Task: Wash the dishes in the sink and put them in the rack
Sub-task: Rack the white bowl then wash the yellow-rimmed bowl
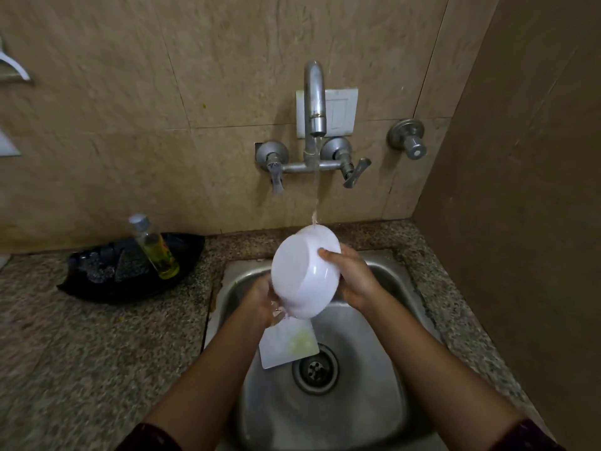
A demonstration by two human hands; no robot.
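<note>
Speckled grey-brown granite forms the bench point(81, 353). Item count, left to right:

- One black oval tray point(75, 284) lies on the bench against the wall, left of the sink. It carries one clear bottle with a silver cap and yellow-green liquid point(156, 249), which is leaning. It also holds dark items that cannot be identified.
- One stainless steel sink point(374, 418) is set into the bench, with one round drain point(315, 369) in its floor.
- One white square plate point(289, 348) with a pale yellow smear lies flat on the sink floor, just beside the drain.
- Two hands are in use. The left hand point(260, 297) grasps the lower rim of the bowl, and most of its fingers are hidden behind the bowl. The right hand point(354, 278) grasps the right side, with its fingers point(325, 253) curled over the base edge.
- One white round bowl point(302, 275) is held above the sink, tilted with its base towards the camera.
- One chrome wall-mounted spout point(314, 96) delivers a water stream onto the upper rim of the bowl.
- Two lever handles flank the spout: a left lever point(275, 177) and a right lever point(356, 172).
- One white switch plate point(341, 112) sits behind the spout.
- One separate round chrome valve point(411, 141) is mounted further right.

Room: beige stone-pattern wall tiles point(130, 125) stand behind the bench. A plain brown panel point(520, 190) closes the right side.
</note>
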